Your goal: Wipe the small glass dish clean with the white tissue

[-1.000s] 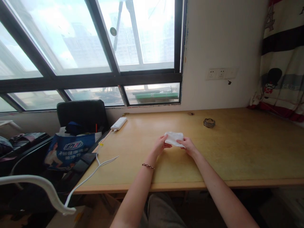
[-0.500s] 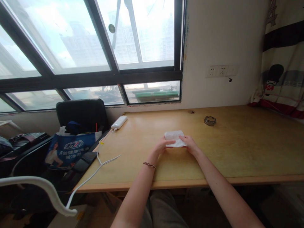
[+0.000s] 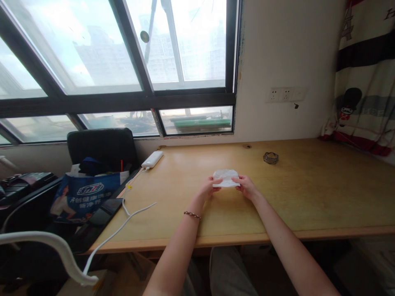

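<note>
A small white folded tissue (image 3: 226, 176) is held between my two hands above the middle of the wooden table (image 3: 185, 222). My left hand (image 3: 210, 187) grips its left side, thumb on top and fingers underneath. On the right side, my right hand (image 3: 247, 187) pinches it the same way. A braided bracelet (image 3: 192, 215) circles my left wrist. The undersides of the tissue and most of my fingertips are hidden.
A dark openwork ring-shaped object (image 3: 270, 158) lies at the back right of the table. A white power bank (image 3: 152, 159) with a white cable (image 3: 132, 214) lies along the left edge. Beyond it, a blue bag (image 3: 89, 195) rests on a black chair (image 3: 100, 144).
Both hands still hold the tissue. Its front edge is more level and its top corners look less spread, while the view has shifted slightly to the right.
</note>
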A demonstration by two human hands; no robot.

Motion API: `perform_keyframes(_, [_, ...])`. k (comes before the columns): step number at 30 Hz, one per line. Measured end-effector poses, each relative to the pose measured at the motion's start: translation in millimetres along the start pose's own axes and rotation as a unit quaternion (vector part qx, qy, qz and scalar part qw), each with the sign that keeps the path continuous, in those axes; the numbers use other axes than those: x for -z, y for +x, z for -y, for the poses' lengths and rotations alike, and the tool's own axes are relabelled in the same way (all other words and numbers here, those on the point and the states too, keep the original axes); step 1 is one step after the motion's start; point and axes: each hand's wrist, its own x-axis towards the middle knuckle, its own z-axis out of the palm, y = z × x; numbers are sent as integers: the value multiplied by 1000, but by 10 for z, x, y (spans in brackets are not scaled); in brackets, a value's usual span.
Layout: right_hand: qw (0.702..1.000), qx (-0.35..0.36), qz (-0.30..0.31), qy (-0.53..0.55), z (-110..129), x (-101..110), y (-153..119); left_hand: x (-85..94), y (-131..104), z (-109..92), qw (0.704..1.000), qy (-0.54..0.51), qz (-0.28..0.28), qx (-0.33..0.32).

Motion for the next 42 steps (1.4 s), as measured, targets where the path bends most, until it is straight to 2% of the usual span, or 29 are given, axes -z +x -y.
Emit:
perform_keyframes(10, [999, -3, -23, 35, 28, 21, 32, 67, 32, 14, 998, -57, 18, -27])
perform_keyframes(14, [999, -5, -28, 33, 36, 34, 23, 72, 5, -17, 997, -43, 41, -39])
perform_keyframes(20, [998, -20, 6, 61, 45, 59, 9, 88, -27, -41, 996, -35, 72, -48])
perform_keyframes(24, [997, -28, -2, 72, 49, 63, 3, 85, -32, -28, 993, -49, 96, -56])
perform_keyframes(29, [999, -2, -6, 51, 67, 24, -23, 44, -56, -34, 993, -31, 93, -65])
perform_keyframes(34, [998, 31, -49, 18, 110, 30, -45, -13, -71, -26, 989, 18, 123, -77])
perform_keyframes(39, [988, 69, -132, -38, 102, 56, -9, -67, -84, -6, 980, 87, 140, -114])
perform_keyframes(42, [977, 104, -171, -69, 62, 57, 37, -71, -99, 8, 971, 129, 168, -108])
